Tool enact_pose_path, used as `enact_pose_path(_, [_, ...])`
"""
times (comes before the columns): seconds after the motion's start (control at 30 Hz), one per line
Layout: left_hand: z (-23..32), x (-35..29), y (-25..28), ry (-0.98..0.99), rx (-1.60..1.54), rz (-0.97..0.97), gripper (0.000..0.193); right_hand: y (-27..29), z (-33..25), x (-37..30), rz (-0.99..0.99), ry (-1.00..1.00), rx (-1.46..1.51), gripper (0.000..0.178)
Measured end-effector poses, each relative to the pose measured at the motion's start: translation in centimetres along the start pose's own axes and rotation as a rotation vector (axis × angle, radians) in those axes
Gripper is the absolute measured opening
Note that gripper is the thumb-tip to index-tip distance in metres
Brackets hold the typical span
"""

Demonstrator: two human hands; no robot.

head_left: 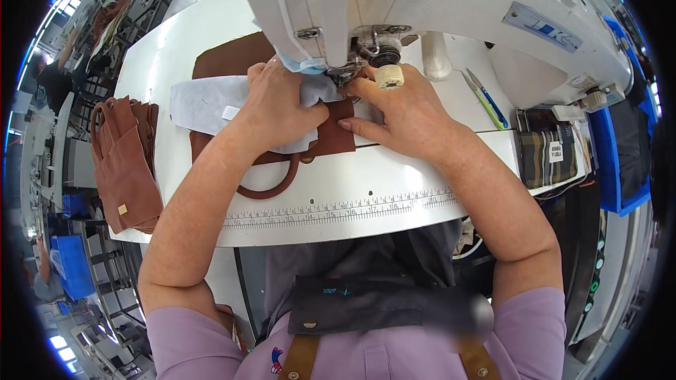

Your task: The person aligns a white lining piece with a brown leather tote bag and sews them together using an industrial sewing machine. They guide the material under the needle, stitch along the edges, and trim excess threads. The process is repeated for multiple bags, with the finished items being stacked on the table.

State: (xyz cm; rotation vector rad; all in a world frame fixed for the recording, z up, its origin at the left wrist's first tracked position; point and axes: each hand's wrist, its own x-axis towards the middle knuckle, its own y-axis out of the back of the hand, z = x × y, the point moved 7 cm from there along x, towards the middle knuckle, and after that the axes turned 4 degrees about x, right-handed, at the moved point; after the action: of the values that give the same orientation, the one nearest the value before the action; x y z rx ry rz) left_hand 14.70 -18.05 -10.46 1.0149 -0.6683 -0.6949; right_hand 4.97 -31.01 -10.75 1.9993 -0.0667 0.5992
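Note:
Under the head of a white sewing machine (303, 0) lies a brown leather bag panel (338, 137), with a pale lining fabric (204, 105) on top. A curved brown handle (271, 190) pokes out at the panel's near side. My left hand (282, 105) is closed on the bunched lining, left of the needle area. My right hand (405, 109) rests at the panel's right edge, thumb and forefinger stretched apart; its other fingertips are partly hidden by the machine. The needle and the stitching point are hidden too.
Stacked brown leather bag pieces (127, 169) with handles lie at the table's left. A ruler strip (338, 211) runs along the near edge. Snips (486, 98) and a striped pouch (542, 155) lie right; a blue bin (620, 169) stands beyond. Other people work far left.

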Motion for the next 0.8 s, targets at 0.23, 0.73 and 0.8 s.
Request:
enact_pose_path(0.23, [0.6,-1.6,0.3,-0.060,0.155,0.228,0.024,-0.2,0.2,0.1,0.042,0.009,0.049,0.039])
enact_pose_path(0.73, [2.3,-1.7,0.1,-0.170,-0.021,0.179,0.010,-0.7,1.5,0.1,-0.078,-0.140,0.255,0.030])
enact_pose_path(0.8, [2.4,-1.9,0.1,-0.201,-0.004,0.175,0.009,-0.3,1.0,0.0,-0.014,-0.063,0.174,0.026])
